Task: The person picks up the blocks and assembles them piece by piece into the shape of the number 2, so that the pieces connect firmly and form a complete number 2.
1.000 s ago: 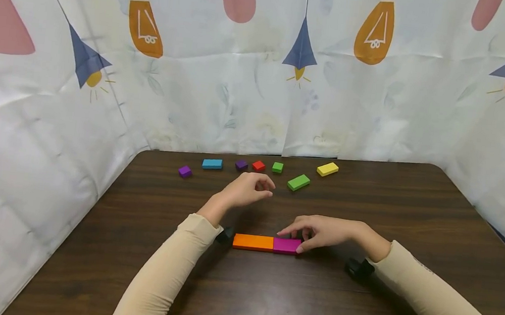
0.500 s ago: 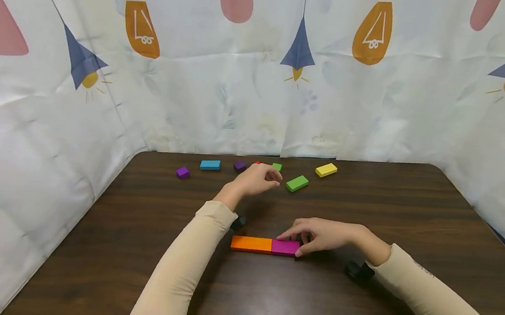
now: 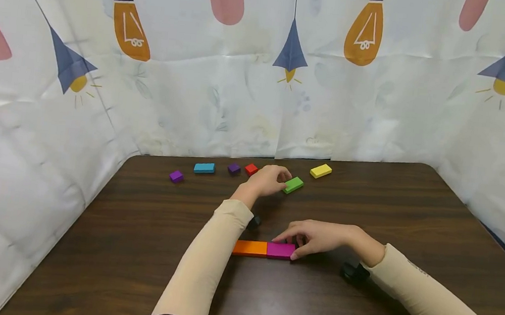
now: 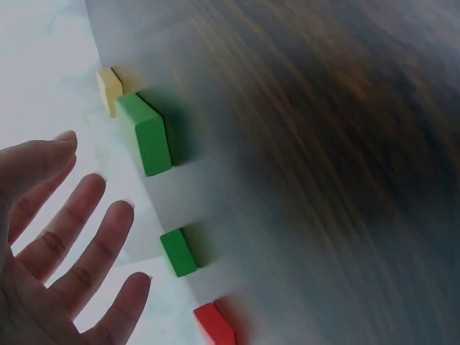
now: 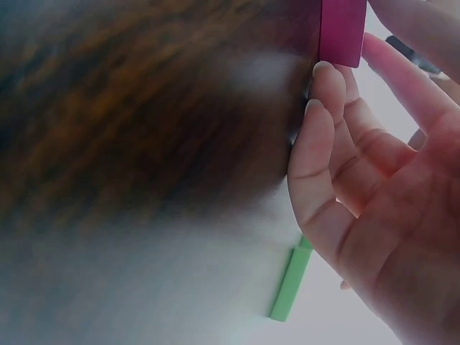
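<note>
An orange block [image 3: 250,248] and a magenta block [image 3: 280,251] lie end to end on the table. My right hand [image 3: 319,239] pinches the magenta block between thumb and fingers; the right wrist view shows this block [image 5: 343,32] at the fingertips. My left hand [image 3: 268,180] hovers just left of the long green block [image 3: 294,185]. In the left wrist view its fingers are spread and relaxed, holding nothing, with a gap to that green block [image 4: 146,136]. The small green block [image 4: 179,252] appears there too, but the left hand hides it in the head view.
Toward the back of the dark wooden table [image 3: 134,247] lie a yellow block [image 3: 321,171], a red block [image 3: 251,169], a dark purple block [image 3: 234,169], a blue block [image 3: 204,168] and a purple block [image 3: 176,176]. A patterned curtain [image 3: 185,100] hangs behind.
My left hand has moved right and away from me, to beside the long green block. My right hand keeps its hold on the magenta block. The head view has shifted slightly.
</note>
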{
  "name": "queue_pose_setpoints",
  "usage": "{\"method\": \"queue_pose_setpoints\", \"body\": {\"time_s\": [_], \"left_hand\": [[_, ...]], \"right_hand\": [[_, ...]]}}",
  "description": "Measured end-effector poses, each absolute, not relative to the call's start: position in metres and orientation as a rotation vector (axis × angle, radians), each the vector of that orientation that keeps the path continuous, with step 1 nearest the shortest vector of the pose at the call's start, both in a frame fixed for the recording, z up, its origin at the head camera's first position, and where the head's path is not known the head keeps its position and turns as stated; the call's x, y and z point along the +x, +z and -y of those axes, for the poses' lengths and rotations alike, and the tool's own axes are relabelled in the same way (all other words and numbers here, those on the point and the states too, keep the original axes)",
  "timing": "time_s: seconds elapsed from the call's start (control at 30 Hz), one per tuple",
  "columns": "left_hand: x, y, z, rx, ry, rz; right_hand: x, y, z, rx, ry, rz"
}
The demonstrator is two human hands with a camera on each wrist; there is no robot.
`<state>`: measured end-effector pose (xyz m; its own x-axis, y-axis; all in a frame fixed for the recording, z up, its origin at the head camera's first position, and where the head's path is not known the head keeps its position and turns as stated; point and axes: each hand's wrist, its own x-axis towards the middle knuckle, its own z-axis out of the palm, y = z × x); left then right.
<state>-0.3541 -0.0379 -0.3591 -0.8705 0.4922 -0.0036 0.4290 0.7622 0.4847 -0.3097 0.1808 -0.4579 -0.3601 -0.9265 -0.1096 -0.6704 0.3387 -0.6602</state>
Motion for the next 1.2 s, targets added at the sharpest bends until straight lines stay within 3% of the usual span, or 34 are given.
{"method": "queue_pose_setpoints", "body": {"time_s": [0.6, 1.2], "left_hand": [[-0.368, -0.377, 0.022, 0.605, 0.814, -2.805], [-0.377, -0.385, -0.005, 0.575, 0.696, -2.826]], "right_hand": [[-0.301, -0.443, -0.172, -1.469, -0.691, -2.152], [-0.31, -0.458, -0.176, -1.458, -0.712, -2.113]]}}
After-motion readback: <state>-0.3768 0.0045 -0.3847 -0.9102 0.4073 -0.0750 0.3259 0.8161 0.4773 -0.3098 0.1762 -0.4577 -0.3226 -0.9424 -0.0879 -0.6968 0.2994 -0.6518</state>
